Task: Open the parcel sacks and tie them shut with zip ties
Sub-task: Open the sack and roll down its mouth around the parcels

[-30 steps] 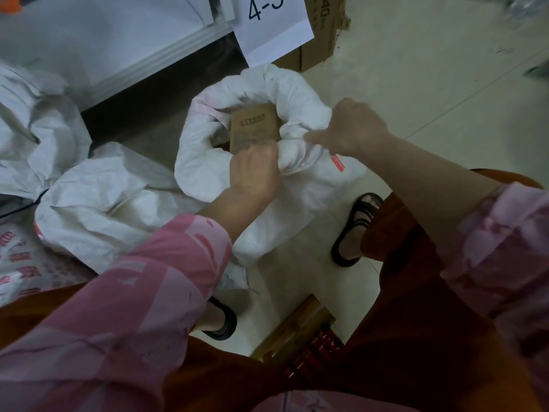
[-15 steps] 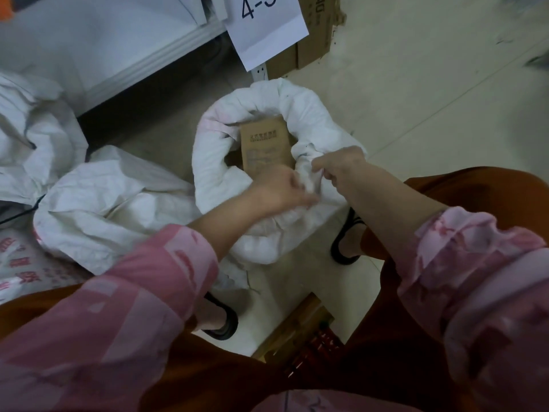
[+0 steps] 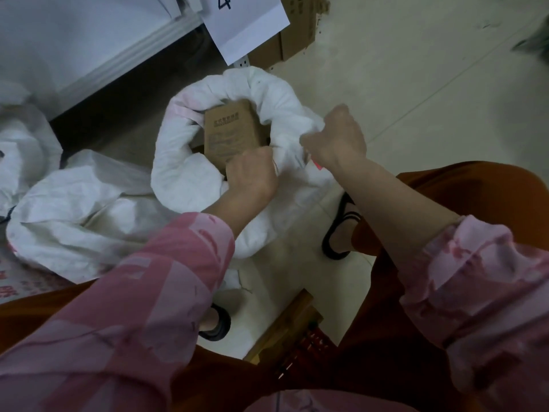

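Note:
A white woven parcel sack (image 3: 190, 162) stands on the floor in front of me, its mouth rolled down into a thick ring. A brown cardboard parcel (image 3: 230, 129) shows inside the opening. My left hand (image 3: 251, 173) grips the near rim of the sack, fingers curled into the fabric. My right hand (image 3: 335, 138) grips the right side of the rim and pulls it up and outward. A small red tag (image 3: 317, 165) shows on the sack just below my right wrist. No zip tie is visible.
A second white sack (image 3: 77, 215) lies crumpled on the left, with more white sacks (image 3: 26, 150) behind it. A shelf edge with a paper label (image 3: 246, 22) and cardboard boxes (image 3: 291, 43) stands at the back. A wooden stool (image 3: 285, 328) is between my feet.
My hands were close together on the near rim half a second ago; my right hand has moved right and up, pulling the rim apart. My left hand stays on the near rim.

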Tool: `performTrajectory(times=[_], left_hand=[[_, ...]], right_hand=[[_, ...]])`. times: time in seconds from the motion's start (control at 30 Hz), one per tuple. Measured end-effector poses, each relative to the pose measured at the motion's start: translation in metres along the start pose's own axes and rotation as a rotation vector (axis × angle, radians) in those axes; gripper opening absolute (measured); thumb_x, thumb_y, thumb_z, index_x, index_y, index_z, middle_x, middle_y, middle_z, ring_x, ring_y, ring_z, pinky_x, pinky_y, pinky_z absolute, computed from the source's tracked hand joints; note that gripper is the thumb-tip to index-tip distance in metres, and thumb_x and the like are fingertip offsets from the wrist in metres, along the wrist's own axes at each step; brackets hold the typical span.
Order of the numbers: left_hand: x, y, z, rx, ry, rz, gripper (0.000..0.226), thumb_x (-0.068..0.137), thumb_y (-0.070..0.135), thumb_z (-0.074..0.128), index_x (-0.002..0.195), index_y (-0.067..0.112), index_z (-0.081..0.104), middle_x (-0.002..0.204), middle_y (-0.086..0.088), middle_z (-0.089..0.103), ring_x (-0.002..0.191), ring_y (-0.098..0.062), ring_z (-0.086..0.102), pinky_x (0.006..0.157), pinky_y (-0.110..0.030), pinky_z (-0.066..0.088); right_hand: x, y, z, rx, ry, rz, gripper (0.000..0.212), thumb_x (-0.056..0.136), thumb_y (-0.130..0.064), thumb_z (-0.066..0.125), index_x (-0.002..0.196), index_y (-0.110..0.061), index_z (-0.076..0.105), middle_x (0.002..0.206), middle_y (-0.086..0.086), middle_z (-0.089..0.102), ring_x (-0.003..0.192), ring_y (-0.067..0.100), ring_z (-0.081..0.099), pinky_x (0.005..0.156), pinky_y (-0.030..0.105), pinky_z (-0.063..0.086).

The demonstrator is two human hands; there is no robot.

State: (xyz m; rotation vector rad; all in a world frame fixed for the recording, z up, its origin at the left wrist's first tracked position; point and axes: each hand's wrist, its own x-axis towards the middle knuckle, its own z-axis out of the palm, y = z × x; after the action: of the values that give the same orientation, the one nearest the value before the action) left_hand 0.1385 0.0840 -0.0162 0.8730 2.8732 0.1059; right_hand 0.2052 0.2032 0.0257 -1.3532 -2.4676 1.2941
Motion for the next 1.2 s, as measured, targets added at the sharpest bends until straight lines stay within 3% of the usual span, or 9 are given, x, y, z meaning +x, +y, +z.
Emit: performTrajectory(times=[0.2,0.4,0.57,0.67,0.73,0.83,0.9,1.03,1.2], left_hand=[[-0.018,0.007,0.006,0.278,0.212,0.266,0.030,0.043,0.013,0.089,0.047,0.017,0.060,0.046,0.002,0.053,0.029,-0.014,0.046,0.041,-0.015,0.017],[-0.043,0.004,0.028,0.299,0.218,0.365,0.028,0.047,0.007,0.085,0.066,0.011,0.065,0.057,-0.003,0.053,0.030,-0.015,0.044,0.038,-0.016,0.017],[-0.070,0.003,0.065,0.250,0.008,0.300,0.029,0.062,0.013,0.080,0.085,0.007,0.063,0.085,-0.011,0.064,0.046,-0.014,0.057,0.038,-0.019,0.030],[-0.066,0.009,0.058,0.226,-0.441,0.289,0.039,0.087,0.012,0.059,0.124,0.004,0.046,0.126,-0.015,0.048,0.099,-0.024,0.059,0.073,-0.030,0.048],[-0.043,0.010,0.034,0.121,-0.648,0.276,0.028,0.089,0.014,0.054,0.116,0.009,0.057,0.119,-0.010,0.057,0.103,-0.026,0.058,0.083,-0.035,0.050],[0.010,0.002,0.000,0.097,-0.025,0.245,0.014,0.087,0.015,0.049,0.094,0.009,0.060,0.096,-0.009,0.061,0.086,-0.029,0.061,0.073,-0.038,0.048],[0.039,-0.001,-0.012,0.054,0.233,0.355,0.029,0.086,0.009,0.050,0.115,0.010,0.055,0.123,-0.013,0.054,0.093,-0.033,0.060,0.076,-0.040,0.049],[0.089,0.011,-0.023,0.136,-0.146,0.521,0.070,0.088,0.005,0.060,0.148,0.019,0.028,0.158,-0.003,0.015,0.129,-0.029,0.043,0.094,-0.040,0.046],[0.124,0.014,-0.018,0.104,-0.304,0.629,0.032,0.093,0.028,0.054,0.124,0.019,0.057,0.137,-0.007,0.049,0.122,-0.028,0.049,0.099,-0.045,0.041]], right_hand=[[0.017,-0.010,0.022,-0.158,-0.139,0.035,0.056,0.076,-0.041,0.069,0.120,-0.011,0.052,0.115,0.003,0.060,0.106,0.022,0.058,0.079,0.029,0.044],[0.040,0.001,0.025,0.080,-0.244,0.216,0.034,0.083,-0.018,0.067,0.111,-0.004,0.053,0.106,0.008,0.058,0.100,0.022,0.058,0.078,0.029,0.054],[0.049,0.026,0.011,0.252,-0.425,0.412,0.030,0.078,-0.003,0.062,0.059,-0.012,0.041,0.057,0.004,0.042,0.047,0.015,0.038,0.045,0.027,0.036],[0.051,0.046,0.011,0.376,-0.508,0.464,0.044,0.080,0.005,0.057,0.055,-0.018,0.028,0.051,0.002,0.028,0.030,0.009,0.025,0.031,0.018,0.024],[0.053,0.061,0.007,0.435,-0.527,0.445,0.047,0.082,0.010,0.051,0.057,-0.020,0.024,0.054,0.001,0.024,0.027,0.006,0.021,0.028,0.013,0.020],[0.060,0.075,-0.002,0.499,-0.556,0.415,0.047,0.081,0.013,0.048,0.058,-0.021,0.024,0.044,-0.003,0.027,0.026,0.004,0.022,0.029,0.011,0.018],[0.061,0.077,-0.004,0.497,-0.592,0.378,0.046,0.080,0.015,0.048,0.057,-0.019,0.027,0.040,-0.004,0.030,0.028,0.004,0.023,0.031,0.010,0.019],[0.062,0.085,-0.007,0.479,-0.638,0.317,0.041,0.080,0.018,0.050,0.057,-0.014,0.038,0.036,-0.006,0.036,0.028,0.003,0.027,0.032,0.010,0.020],[0.071,0.100,-0.011,0.462,-0.712,0.256,0.029,0.080,0.019,0.052,0.069,-0.008,0.050,0.040,-0.005,0.040,0.033,0.003,0.031,0.037,0.013,0.021]])
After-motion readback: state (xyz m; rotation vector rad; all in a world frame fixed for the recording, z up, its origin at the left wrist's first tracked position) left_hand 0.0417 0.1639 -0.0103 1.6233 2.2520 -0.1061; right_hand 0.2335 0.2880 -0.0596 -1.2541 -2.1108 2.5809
